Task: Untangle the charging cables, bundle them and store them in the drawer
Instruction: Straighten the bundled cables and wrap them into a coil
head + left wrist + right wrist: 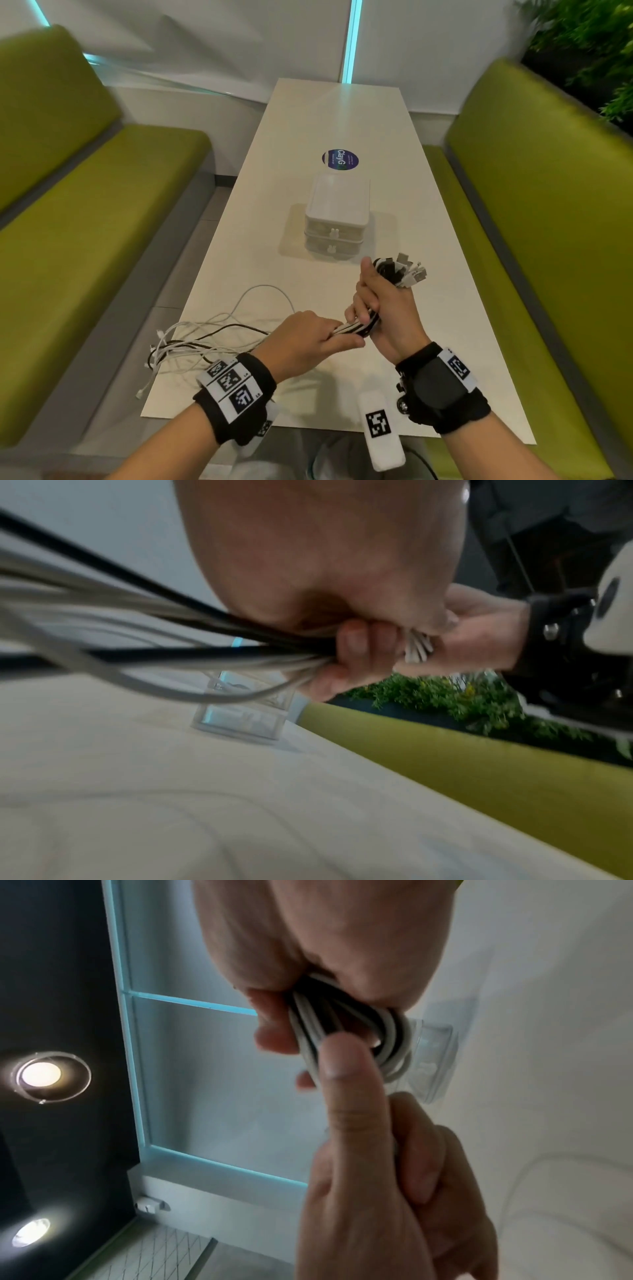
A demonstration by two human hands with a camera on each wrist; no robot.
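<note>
A long cream table (308, 130) runs between two green benches (85, 212), and a small clear two-drawer organiser (337, 219) stands near its middle, a round sticker (340, 160) on the tabletop just beyond it. Both drawers look closed.

On the near side of the organiser, the right hand (387, 308) is closed in a fist round a gathered bunch of black and white charging cables (356, 329), with their plug ends (407, 270) fanning out above the fist, close to the organiser's front corner. The left hand (308, 337) grips the same bunch just beside the right hand, fingers curled round the strands. From the left hand the rest of the cables trail away from the organiser in loose loops (212, 332) over the table's near left edge, some ends hanging off it.

As I judge it, the untangling seems largely done at the plug end. The loose lengths have yet to be gathered and bundled, and storing has not begun, since no drawer is open.
</note>
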